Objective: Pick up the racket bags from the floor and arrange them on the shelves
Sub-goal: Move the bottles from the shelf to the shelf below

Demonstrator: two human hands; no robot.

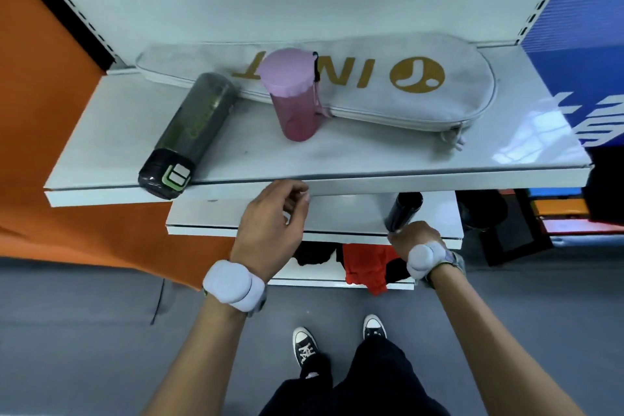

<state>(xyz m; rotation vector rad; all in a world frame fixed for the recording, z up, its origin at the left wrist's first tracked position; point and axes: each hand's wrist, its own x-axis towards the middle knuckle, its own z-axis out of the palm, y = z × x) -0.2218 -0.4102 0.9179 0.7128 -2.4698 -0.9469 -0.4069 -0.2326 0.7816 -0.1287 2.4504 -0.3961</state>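
White racket bag shelved; both hands below the top shelf edge.

White racket bag (354,84) lies flat on the top shelf (371,159), above and beyond both hands, long axis along the shelf, rounded head end to the right, handle end left behind the pink bottle (293,94) and the grey bottle (189,132). Left hand (273,230) empty, fingers loosely curled, just under the shelf lip. Right hand (415,240) appears closed around a dark bottle (403,209) on the lower shelf. Judged: placement done; next, free the hands and turn to the floor for another bag.
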